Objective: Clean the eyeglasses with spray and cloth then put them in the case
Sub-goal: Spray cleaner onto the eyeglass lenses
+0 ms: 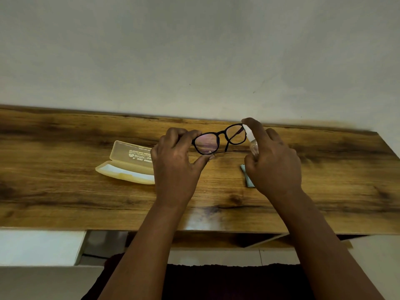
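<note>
Pinching black eyeglasses (pixel 218 139) above the counter (pixel 65 191), the left hand (pixel 175 163) holds them just beside a spray bottle (pixel 252 146) gripped by the right hand (pixel 272 161), the open case (pixel 127 163) lying left of the eyeglasses.

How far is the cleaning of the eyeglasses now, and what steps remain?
Done: the case lies open on the wooden table. In hand: the left hand pinches the black eyeglasses by one end, while the right hand grips a small clear spray bottle, index finger on top, beside the lens. Left: wiping with the cloth, still on the table, then casing the glasses.
</note>
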